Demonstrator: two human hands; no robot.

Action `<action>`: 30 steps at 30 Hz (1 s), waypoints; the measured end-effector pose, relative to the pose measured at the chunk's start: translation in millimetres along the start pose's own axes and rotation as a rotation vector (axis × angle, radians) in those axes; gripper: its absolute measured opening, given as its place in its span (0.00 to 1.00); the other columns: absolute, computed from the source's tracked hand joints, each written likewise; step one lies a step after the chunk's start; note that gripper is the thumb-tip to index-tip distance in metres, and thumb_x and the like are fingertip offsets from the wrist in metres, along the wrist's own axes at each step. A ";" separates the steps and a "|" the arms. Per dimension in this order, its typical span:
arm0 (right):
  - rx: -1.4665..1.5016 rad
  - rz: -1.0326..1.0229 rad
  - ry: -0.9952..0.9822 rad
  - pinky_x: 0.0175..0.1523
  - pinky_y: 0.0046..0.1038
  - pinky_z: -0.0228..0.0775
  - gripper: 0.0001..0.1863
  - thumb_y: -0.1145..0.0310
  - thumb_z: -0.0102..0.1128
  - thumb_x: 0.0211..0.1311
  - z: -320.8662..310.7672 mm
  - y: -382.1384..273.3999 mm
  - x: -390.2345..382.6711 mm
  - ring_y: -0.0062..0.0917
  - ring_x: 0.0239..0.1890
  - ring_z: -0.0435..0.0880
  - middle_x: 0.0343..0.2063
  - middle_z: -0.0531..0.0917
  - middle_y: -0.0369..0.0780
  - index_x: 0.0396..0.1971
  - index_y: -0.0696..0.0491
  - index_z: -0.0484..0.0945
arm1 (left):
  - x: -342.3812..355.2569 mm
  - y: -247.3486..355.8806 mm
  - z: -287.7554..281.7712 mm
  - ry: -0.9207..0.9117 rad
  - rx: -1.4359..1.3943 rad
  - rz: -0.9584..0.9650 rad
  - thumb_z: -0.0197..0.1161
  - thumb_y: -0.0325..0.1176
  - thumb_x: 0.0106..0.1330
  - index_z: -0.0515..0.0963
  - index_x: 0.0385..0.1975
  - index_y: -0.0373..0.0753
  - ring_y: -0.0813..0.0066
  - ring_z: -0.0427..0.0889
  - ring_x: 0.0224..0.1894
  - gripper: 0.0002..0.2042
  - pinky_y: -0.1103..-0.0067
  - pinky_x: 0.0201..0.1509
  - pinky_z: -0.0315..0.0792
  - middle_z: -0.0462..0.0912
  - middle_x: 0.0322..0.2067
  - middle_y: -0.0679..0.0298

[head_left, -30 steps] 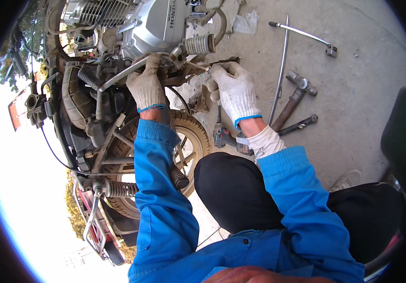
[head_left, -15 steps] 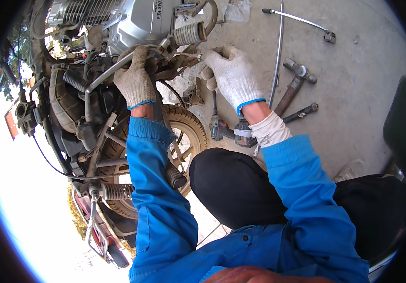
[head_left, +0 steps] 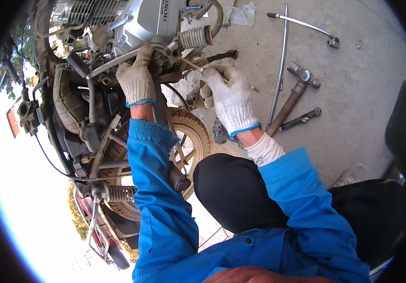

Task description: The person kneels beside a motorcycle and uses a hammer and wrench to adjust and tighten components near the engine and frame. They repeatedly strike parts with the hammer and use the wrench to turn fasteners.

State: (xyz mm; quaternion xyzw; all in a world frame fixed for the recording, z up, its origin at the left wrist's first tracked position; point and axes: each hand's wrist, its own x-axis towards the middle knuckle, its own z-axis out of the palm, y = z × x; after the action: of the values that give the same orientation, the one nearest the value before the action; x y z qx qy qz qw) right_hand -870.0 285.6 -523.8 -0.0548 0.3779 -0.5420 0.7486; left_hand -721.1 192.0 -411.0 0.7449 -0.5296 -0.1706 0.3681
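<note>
My gloved left hand (head_left: 136, 80) is closed around a metal part beneath the silver engine cover (head_left: 144, 28), its thumb raised along a lever bracket (head_left: 111, 66) and its fingers partly hidden. My gloved right hand (head_left: 226, 96) grips a thin rod-like tool (head_left: 191, 63), whose shaft slants up-left toward the fittings beside the ribbed footrest (head_left: 194, 37); the held end is mostly covered by the glove. Behind that hand a power drill (head_left: 220, 132) lies partly hidden on the ground.
The motorcycle's rear wheel (head_left: 191, 129) and shock spring (head_left: 118, 192) are at the lower left. On the concrete floor (head_left: 344, 94) lie a hammer (head_left: 295, 94), a long bar (head_left: 281, 42), a bent wrench (head_left: 307, 29), a dark rod (head_left: 300, 119) and a plastic bag (head_left: 241, 14). A dark-green object (head_left: 403, 122) stands at the right.
My right hand has shifted slightly down toward me with the tool. My left hand stays at the same part below the engine. The whole view has shifted a little.
</note>
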 end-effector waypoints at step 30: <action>-0.103 -0.130 -0.030 0.27 0.29 0.79 0.15 0.62 0.61 0.73 -2.1 0.9 13.6 0.23 0.21 0.87 0.18 0.86 0.41 0.36 0.60 0.86 | -26.0 2.6 5.9 0.225 0.804 0.332 0.79 0.43 0.64 0.85 0.38 0.34 0.69 0.88 0.31 0.17 0.76 0.37 0.81 0.88 0.26 0.61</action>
State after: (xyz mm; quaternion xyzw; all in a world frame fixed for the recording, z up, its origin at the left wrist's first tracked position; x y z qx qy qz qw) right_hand -868.9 275.0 -532.6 -0.1260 0.3896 -0.5684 0.7136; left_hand -736.5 213.3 -416.6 0.7477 -0.6229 0.1921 0.1270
